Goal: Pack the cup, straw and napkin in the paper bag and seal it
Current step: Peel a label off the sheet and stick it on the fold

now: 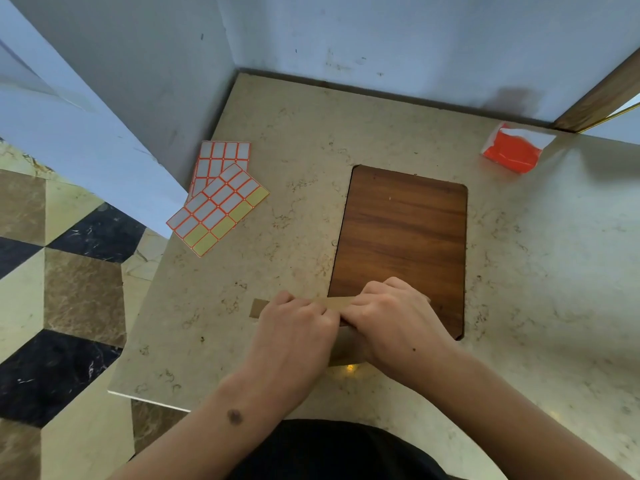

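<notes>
Brown paper bag lying flat on the beige stone desk, near its front edge, mostly hidden under both hands. Left hand and right hand pressing down side by side on the bag's top strip, knuckles touching or nearly so. Left fingers curling closed over the folded paper edge; right fingers likewise curling shut on the same strip, pinching it down. Showing of the bag: only a narrow tan band between and just beyond the fingers, a corner poking out to the left of the left fingers, and a patch below the right palm. Cup, straw and napkin not showing; impossible to tell from here whether sitting inside the bag.

Lying beyond the right fingers and partly under them: a dark wood-grain panel set flush into the desk. Sitting well beyond and to the left of the left fingers: two overlapping sheets of white labels with orange borders, the upper sheet missing several labels along one side. Resting far off beyond and to the right of the right fingers, near the wall: a small orange and white packet. Showing left of the desk: patterned floor tiles.
</notes>
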